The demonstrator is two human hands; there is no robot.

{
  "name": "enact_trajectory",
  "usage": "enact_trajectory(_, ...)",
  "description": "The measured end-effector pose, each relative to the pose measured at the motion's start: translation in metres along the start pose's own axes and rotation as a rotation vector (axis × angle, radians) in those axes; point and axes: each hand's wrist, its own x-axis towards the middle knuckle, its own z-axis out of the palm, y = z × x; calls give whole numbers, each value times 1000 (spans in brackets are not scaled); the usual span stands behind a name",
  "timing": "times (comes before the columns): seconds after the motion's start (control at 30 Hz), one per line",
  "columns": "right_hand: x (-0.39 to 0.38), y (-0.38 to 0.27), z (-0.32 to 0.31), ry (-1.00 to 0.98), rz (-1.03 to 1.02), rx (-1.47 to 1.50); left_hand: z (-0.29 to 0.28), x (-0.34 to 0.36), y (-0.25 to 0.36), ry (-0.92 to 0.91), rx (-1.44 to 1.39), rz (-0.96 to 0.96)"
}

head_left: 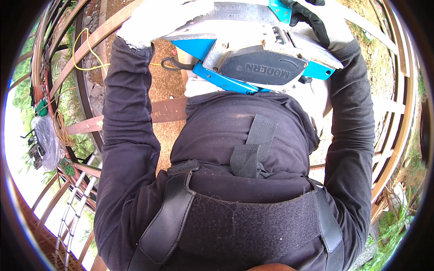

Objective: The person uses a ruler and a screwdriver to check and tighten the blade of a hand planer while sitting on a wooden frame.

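A blue, white and black electric hand planer rests against my lap, upside down, its cord loop at the left end. A steel try square with a marked blade and a teal handle lies along the planer's far side. My right hand, in a white and black glove, has its dark fingertips closed at the teal handle. My left hand, in a white glove washed out by bright light, is at the planer's left end beside the blade. Its fingers cannot be made out, and the upper picture edge cuts off part of it.
Brown metal beams cross beneath and around me, with earth below. A yellow cord runs at left. A clear plastic bag, a coiled rope and a ladder are farther left. Green plants stand beyond the beams.
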Motion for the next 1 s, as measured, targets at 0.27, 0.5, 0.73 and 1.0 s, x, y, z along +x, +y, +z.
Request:
enact_trajectory(0.27, 1, 0, -1, -6, 8, -19, 0, 0, -1, 13, 36, 45)
enact_trajectory(0.5, 2, -1, 2, -29, -17, -45, -2, -5, -8, 32, 24, 96)
enact_trajectory(0.73, -8, -9, 11, 43, -88, 47, -10, 3, -24, -21, 72, 253)
enact_trajectory(1.0, -6, -9, 7, 50, -51, -8, -21, 2, -19, -155, -25, 16)
